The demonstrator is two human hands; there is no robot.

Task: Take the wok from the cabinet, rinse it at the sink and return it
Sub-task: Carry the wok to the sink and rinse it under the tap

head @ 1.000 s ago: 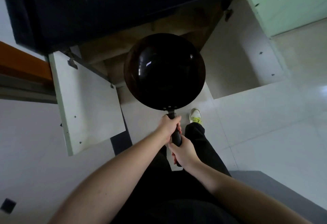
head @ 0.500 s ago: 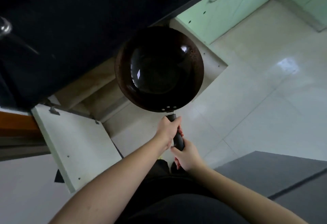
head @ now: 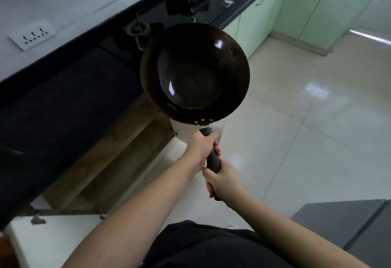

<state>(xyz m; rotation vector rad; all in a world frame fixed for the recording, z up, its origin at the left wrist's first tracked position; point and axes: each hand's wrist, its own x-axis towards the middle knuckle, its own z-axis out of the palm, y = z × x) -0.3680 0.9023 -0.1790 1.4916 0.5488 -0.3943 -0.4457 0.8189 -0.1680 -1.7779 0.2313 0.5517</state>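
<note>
Wall socket (head: 31, 35): white plastic plate, rectangular, set in the pale wall at far left.
Worktop (head: 69, 90): long, dark and glossy, running diagonally from lower left to upper right.
Cabinet (head: 114, 162): under the worktop, standing open; bare wooden boards inside, matt and pale brown.
Cabinet door (head: 48, 238): flat white panel with metal hinges, swung out at lower left.
Gas hob (head: 169, 13): black glass sunk in the worktop, two round burners with dark pan supports.
Left hand (head: 202, 148): curled round the upper end of the handle, just below the bowl.
Wok (head: 194, 73): out of the cabinet, held in the air level with the worktop edge, partly over the hob's near burner and partly over the floor; round, deep, dark metal, smooth and shiny with highlights, brownish towards the rim, three rivets at the handle joint.
Wok handle (head: 212, 157): black, rounded, matt, seemingly plastic.
Right hand (head: 224, 183): wrapped round the lower end of the handle, just below the left.
Green cupboards (head: 296, 7): pale green fronts with small metal pulls, smooth.
Floor (head: 296, 119): large glossy pale tiles, reflecting light.
Progress: taking-out apparently done; sink not in view, so rinsing and return both judged left to do.
</note>
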